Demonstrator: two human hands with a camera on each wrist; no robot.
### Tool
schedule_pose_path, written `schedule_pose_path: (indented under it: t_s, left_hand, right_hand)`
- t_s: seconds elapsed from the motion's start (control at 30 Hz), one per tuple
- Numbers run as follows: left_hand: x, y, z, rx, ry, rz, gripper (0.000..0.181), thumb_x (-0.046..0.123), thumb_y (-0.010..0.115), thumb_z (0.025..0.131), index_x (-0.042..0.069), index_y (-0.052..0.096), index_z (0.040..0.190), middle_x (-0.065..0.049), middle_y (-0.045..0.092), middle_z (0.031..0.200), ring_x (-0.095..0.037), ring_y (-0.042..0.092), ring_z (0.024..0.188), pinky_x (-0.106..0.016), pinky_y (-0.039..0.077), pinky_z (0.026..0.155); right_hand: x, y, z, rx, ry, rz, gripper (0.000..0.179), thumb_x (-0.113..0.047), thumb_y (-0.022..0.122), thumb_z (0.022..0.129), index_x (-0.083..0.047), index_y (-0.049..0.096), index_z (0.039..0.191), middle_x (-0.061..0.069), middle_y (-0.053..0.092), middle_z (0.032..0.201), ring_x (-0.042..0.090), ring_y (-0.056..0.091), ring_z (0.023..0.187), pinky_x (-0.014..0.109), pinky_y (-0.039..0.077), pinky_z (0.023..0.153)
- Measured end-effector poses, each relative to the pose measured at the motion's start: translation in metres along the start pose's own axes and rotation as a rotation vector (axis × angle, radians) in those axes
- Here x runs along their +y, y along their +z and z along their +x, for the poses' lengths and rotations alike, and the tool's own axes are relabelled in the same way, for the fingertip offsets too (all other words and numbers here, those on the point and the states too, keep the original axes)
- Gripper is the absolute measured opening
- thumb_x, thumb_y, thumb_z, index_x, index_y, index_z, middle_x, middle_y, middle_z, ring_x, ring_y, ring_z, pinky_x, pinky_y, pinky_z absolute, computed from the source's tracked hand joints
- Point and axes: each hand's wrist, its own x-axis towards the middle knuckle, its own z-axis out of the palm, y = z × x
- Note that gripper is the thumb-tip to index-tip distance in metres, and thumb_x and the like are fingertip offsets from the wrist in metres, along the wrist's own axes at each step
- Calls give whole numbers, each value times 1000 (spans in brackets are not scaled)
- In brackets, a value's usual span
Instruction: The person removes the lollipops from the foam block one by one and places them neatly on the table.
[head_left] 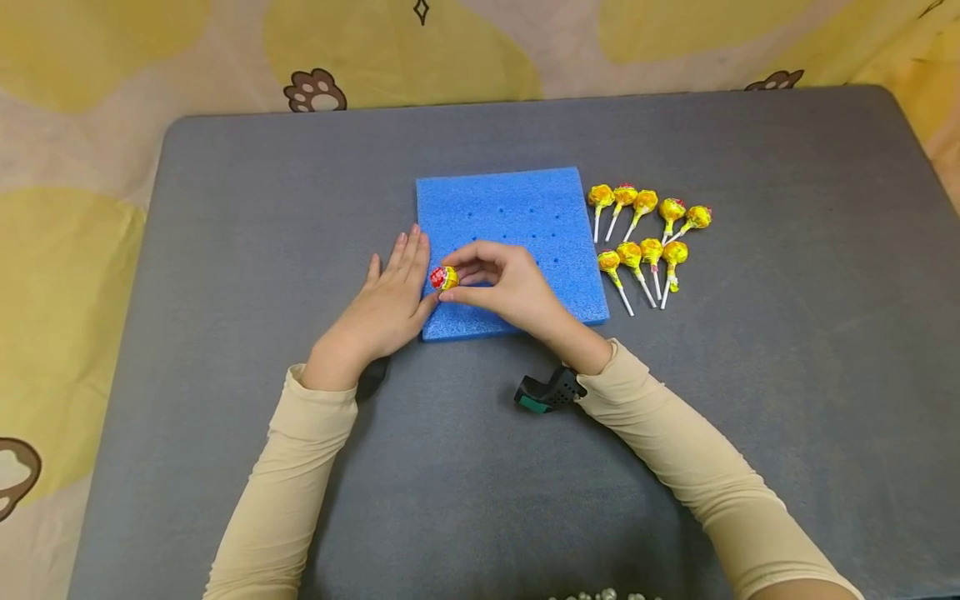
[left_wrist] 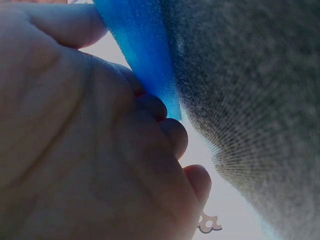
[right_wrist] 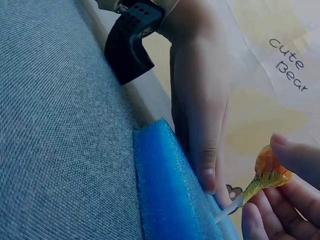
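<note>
A blue foam block (head_left: 495, 190) with rows of small holes lies flat on the grey table. My left hand (head_left: 382, 312) rests along its left edge, fingers straight and touching the side; the left wrist view shows the fingertips by the foam wall (left_wrist: 142, 45). Over the block's left part, my right hand (head_left: 513, 279) pinches a lollipop (head_left: 446, 277) in a yellow and red wrapper between thumb and fingers. In the right wrist view the lollipop's white stick (right_wrist: 230, 209) slants down to the foam's top; whether its tip sits in a hole cannot be told.
Several wrapped lollipops (head_left: 630, 254) lie in two rows on the table, just right of the block. A black wrist-camera mount (head_left: 551, 390) hangs at the right wrist. Behind the grey table (head_left: 300, 183) is a yellow patterned cloth (head_left: 465, 50).
</note>
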Motion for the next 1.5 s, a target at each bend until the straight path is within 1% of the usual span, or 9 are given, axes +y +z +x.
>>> schedule_pose_path:
  t_s: [0.23,0.53,0.7,0.93,1.03,1.2,1.4,1.5]
  left_hand:
    - [2,0,-1,1,-3,0,71,33,34,102,1,-8,148,-12,-15,155,-25,-14,141,-54,-5,111]
    - [1,2,0,9,6,-4,70,34,34,102,0,-6,149,-12,-13,155,-25,-13,142,-54,-4,111]
    - [1,3,0,13,13,-4,70,33,35,102,0,-6,149,-12,-13,155,-25,-12,142,-53,-4,111]
    - [1,4,1,15,20,0,70,34,33,102,1,-7,149,-11,-15,155,-25,-13,142,-52,-4,111]
    - [1,4,1,13,23,3,70,34,33,102,1,-8,149,-11,-15,155,-25,-14,142,-52,-4,111]
    - [-1,3,0,14,29,4,69,33,32,103,0,-8,148,-12,-16,155,-26,-14,142,-52,-5,111]
    - [-2,3,0,12,31,0,69,33,32,103,0,-9,148,-12,-17,155,-25,-14,141,-53,-4,111]
    - [-2,3,-1,8,31,0,69,34,31,103,1,-10,148,-12,-17,154,-25,-15,141,-53,-4,111]
  right_hand:
    - [-2,-2,-3,39,-13,35,28,4,73,79,8,64,105,15,66,102,19,62,88,31,52,81]
    - [-7,-10,-6,107,37,105,29,6,71,79,9,63,107,15,66,101,17,64,86,29,53,78]
    - [-9,-13,-8,140,55,148,30,7,71,79,10,62,107,13,66,97,16,65,84,29,54,76]
    - [-16,-22,-12,188,35,167,30,9,71,78,11,63,107,8,67,94,15,64,82,27,53,74]
    - [-17,-26,-14,205,28,196,29,9,69,79,11,63,107,6,67,94,15,64,82,26,53,74]
    - [-17,-33,-17,218,21,255,24,10,68,79,5,66,103,5,68,93,16,65,84,26,52,75]
    - [-17,-43,-17,248,-6,283,23,12,66,80,-1,69,99,5,69,90,15,65,80,25,52,73]
    - [-19,-49,-17,266,-29,301,23,12,66,80,-4,70,96,5,69,88,16,65,79,25,53,74]
